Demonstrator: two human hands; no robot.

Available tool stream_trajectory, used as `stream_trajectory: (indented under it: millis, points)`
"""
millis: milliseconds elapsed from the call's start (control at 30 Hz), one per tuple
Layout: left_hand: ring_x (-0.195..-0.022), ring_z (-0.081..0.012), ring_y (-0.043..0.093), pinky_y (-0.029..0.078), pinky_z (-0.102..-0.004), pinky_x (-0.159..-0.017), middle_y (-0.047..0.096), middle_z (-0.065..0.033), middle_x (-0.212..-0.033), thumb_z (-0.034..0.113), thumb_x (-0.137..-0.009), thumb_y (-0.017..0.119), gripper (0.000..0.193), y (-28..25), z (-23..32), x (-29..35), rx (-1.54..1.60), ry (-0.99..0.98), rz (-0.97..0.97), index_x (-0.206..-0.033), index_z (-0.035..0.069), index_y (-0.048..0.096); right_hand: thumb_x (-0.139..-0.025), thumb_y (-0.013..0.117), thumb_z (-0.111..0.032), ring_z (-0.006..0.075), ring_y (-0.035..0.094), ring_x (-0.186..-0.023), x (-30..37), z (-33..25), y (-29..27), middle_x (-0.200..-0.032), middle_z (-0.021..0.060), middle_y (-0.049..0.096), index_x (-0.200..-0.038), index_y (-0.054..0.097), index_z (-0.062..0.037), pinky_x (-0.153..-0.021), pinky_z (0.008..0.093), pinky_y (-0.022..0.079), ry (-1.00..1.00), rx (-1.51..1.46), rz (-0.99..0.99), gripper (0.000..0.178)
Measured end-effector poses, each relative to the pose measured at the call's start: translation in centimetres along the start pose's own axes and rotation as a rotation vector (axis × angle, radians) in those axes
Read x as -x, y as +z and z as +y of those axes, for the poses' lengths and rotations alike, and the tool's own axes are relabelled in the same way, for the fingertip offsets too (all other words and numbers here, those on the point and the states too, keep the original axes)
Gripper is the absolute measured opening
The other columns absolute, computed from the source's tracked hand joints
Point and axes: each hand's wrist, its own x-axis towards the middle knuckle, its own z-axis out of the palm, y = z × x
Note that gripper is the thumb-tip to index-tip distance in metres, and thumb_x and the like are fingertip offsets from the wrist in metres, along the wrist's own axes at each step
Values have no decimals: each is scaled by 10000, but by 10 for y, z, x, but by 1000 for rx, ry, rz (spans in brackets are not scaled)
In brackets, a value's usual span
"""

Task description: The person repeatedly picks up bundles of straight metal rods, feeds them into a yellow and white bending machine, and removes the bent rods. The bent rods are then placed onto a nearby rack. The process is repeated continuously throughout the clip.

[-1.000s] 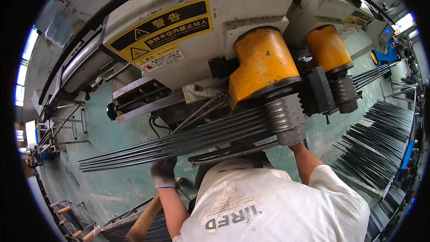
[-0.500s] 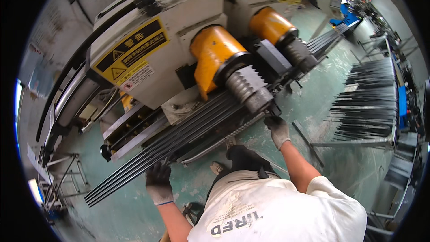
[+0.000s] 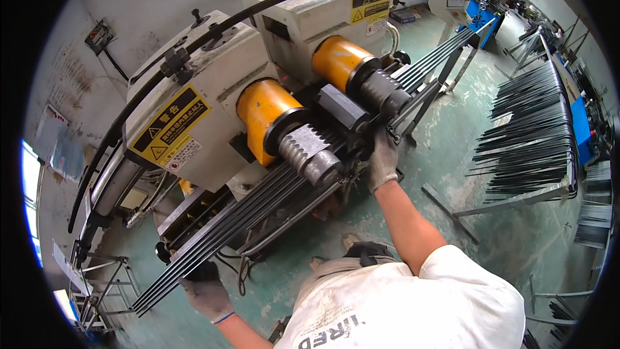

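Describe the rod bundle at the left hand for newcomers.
On the pale machine, find the nearer orange housing. Below it, the dark rod bundle slants down to the left hand. Unlike the heap on the rack, these few lie side by side.

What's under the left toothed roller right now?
Black rods run in beneath the left toothed roller from the side where the left hand is. The roller covers the stretch directly beneath, so whether it touches them cannot be told.

The right hand [image 3: 383, 161] moved nearer the dark block [image 3: 342, 107].
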Motion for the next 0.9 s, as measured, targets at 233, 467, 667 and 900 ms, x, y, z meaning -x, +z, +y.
stream_trajectory:
  millis: [233, 467, 667, 900]
  points:
    - [-1366, -311, 640, 472, -464, -1197, 662, -185, -1516, 466, -1137, 593, 637, 59, 25, -7, -192, 133, 142, -1553, -16, 561, -1062, 699, -417, 198, 724, -918, -12, -23, 19, -1068, 79, 761, -1192, 736, -22, -822, 356, 567, 168, 68, -68, 417]
    - [-1251, -294, 700, 501, -407, -1158, 725, -198, -1388, 369, -1121, 653, 585, 166, 117, -47, -486, 405, 399, -1482, -90, 614, -1046, 731, -357, 161, 696, -1063, -36, -17, 37, -1205, 66, 746, -1393, 708, -53, -918, 352, 551, 83, 28, -124, 462]
    - [-1163, -270, 721, 567, -400, -1064, 734, -188, -1323, 267, -1117, 632, 558, 264, 110, -67, -535, 591, 214, -1548, -77, 545, -944, 808, -265, 199, 707, -1079, -56, -22, 31, -1218, 82, 734, -1328, 712, -16, -927, 380, 568, 48, 137, -201, 467]
    - [-1058, -285, 756, 620, -400, -998, 760, -190, -1181, 270, -1062, 712, 560, 362, 89, -70, -682, 599, -3, -1489, -53, 547, -987, 750, -171, 186, 751, -1016, -60, -19, 34, -1171, 87, 785, -1279, 756, -9, -897, 351, 590, -38, 170, -260, 334]
